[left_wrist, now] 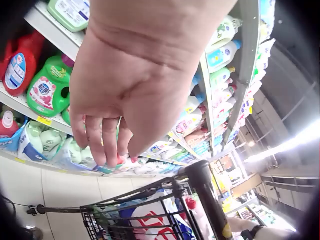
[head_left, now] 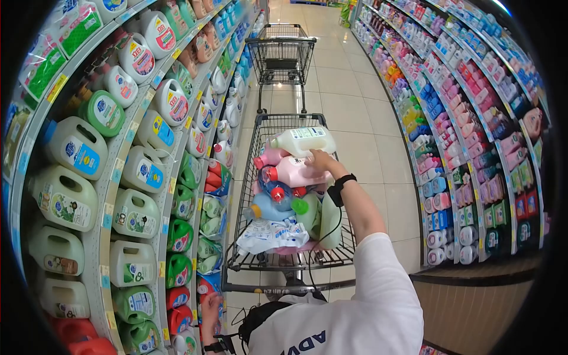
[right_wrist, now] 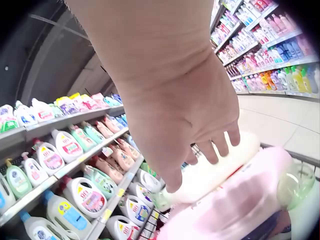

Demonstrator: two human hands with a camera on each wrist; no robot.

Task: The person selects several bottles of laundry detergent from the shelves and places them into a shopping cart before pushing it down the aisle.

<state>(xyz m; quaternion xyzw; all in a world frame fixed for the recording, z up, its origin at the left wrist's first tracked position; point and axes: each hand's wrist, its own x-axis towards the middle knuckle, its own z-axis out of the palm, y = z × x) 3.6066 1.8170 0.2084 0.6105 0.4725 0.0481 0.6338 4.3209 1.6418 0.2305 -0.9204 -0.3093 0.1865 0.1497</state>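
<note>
In the head view my right hand (head_left: pixel 322 163) is over the upper part of the loaded cart, fingertips at the near side of a whitish bottle (head_left: pixel 306 141) lying on top. A pink bottle (head_left: pixel 299 171) lies just below it. The right wrist view shows the hand (right_wrist: pixel 182 110) with fingers loosely extended over the white bottle (right_wrist: pixel 215 172), the pink bottle (right_wrist: pixel 235 200) alongside; whether the fingertips touch is unclear. My left hand (head_left: pixel 211 307) hangs beside the left shelf, away from the cart basket. Its fingers hang relaxed and empty in the left wrist view (left_wrist: pixel 125 95).
The cart (head_left: pixel 260 260) also holds a blue bottle (head_left: pixel 271 207), a white-and-blue packet (head_left: pixel 272 235) and green bottles. Another cart (head_left: pixel 281 53) stands ahead. Detergent shelves (head_left: pixel 133 136) line the left side, with stocked shelves (head_left: pixel 455 130) on the right and tiled floor (head_left: pixel 367 142) between.
</note>
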